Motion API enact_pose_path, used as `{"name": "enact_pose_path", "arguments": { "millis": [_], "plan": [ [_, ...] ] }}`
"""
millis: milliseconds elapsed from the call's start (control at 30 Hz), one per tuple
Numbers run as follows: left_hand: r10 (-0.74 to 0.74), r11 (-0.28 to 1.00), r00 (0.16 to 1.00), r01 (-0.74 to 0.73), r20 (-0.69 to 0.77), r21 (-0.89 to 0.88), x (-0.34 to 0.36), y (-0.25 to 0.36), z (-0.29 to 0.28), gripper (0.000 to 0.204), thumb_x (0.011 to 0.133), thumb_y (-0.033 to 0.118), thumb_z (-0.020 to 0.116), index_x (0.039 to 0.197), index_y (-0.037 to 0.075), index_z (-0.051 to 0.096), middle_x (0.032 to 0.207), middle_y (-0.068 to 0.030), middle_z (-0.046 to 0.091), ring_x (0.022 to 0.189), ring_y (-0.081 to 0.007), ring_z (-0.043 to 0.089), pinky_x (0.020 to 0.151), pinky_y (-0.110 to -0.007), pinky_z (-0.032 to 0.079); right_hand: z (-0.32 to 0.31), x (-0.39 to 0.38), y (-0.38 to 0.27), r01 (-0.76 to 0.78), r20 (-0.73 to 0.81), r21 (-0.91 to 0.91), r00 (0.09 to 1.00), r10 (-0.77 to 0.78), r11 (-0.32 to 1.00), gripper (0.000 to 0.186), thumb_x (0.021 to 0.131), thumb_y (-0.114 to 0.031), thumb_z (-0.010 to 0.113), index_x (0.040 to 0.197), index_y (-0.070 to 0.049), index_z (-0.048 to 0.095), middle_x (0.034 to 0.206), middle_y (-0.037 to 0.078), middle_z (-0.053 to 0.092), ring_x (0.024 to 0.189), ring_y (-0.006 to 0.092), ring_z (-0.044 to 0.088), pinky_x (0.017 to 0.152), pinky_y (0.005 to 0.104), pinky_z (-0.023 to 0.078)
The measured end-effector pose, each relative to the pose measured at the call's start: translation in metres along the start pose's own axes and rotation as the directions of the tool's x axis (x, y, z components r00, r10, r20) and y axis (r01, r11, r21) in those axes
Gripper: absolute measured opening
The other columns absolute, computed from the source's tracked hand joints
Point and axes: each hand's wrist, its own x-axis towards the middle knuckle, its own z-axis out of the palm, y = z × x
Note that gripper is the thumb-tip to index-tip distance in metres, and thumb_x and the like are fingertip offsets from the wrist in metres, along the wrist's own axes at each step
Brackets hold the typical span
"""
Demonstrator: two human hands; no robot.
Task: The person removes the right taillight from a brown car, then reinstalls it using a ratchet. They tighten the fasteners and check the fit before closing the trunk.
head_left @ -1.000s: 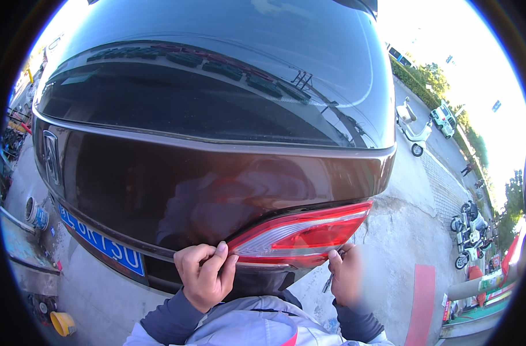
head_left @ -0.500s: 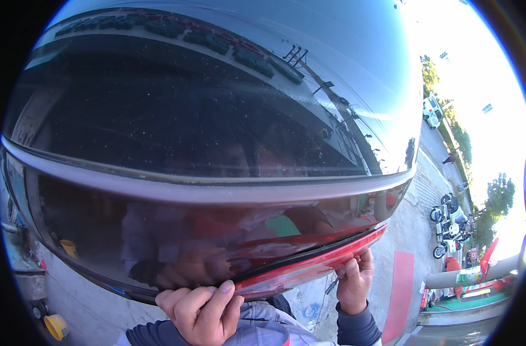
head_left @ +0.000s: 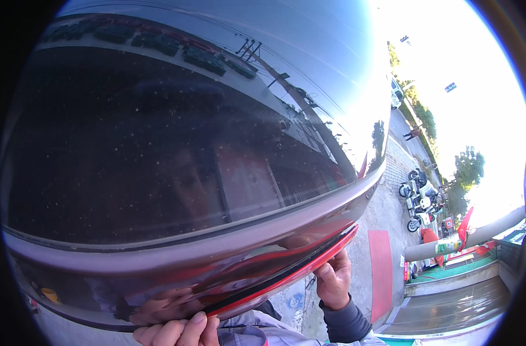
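Over grey concrete (head_left: 359,271), left hand (head_left: 173,334) and right hand (head_left: 335,282) grip a long red plastic tail lamp (head_left: 297,279), seemingly not fully seated.

Grey pavement (head_left: 359,254) is stretching beyond the right hand's fingers (head_left: 340,266); a red strip (head_left: 381,277) is lying to their right, motorcycles (head_left: 418,200) standing farther off.

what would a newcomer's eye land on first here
Probably the dark rear window, filling the upper left. Next, the red tail light at lower centre, the left hand at its left end and the right hand towards its right. A red ground strip stands out further right.
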Motion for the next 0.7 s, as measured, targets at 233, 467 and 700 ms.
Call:
{"name": "enact_pose_path", "arguments": {
  "millis": [233,467,700],
  "plan": [
    [-0.001,1.0,1.0,0.001,0.016,0.011,0.004,0.004,0.0,0.024,0.092,0.031,0.088,0.107,0.013,0.082,0.098,-0.0018,0.064,0.087,-0.0217,0.06,0.074,-0.035,0.045,0.002,0.003,-0.008,-0.005,0.049,-0.018,0.999,0.006,1.0,0.064,0.093,-0.029,0.087,0.142,-0.001,0.056,0.129,0.012,0.072,0.115,0.0205,0.071,0.098,0.034,0.058],
    [-0.066,0.998,0.996,0.067,0.056,-0.012,-0.005,0.008,-0.011,0.031,0.094,0.035,0.086,0.111,0.009,0.082,0.104,-0.0079,0.067,0.095,-0.0274,0.061,0.086,-0.042,0.047,0.011,0.005,-0.016,-0.026,0.076,-0.03,0.997,0.029,0.999,0.041,0.095,-0.017,0.086,0.124,-0.001,0.062,0.109,0.003,0.07,0.09,0.0063,0.06,0.082,0.0248,0.05],
    [-0.214,0.974,0.933,0.225,0.29,-0.005,-0.003,0.019,-0.029,0.054,0.092,0.021,0.068,0.143,0.003,0.058,0.132,-0.0148,0.047,0.125,-0.0286,0.051,0.103,-0.039,0.049,0.017,0.012,0.001,-0.049,0.222,0.136,0.975,0.018,0.99,0.037,0.095,-0.017,0.085,0.122,-0.001,0.065,0.094,-0.005,0.066,0.072,-0.0004,0.046,0.063,0.0203,0.038]
  ]
}}
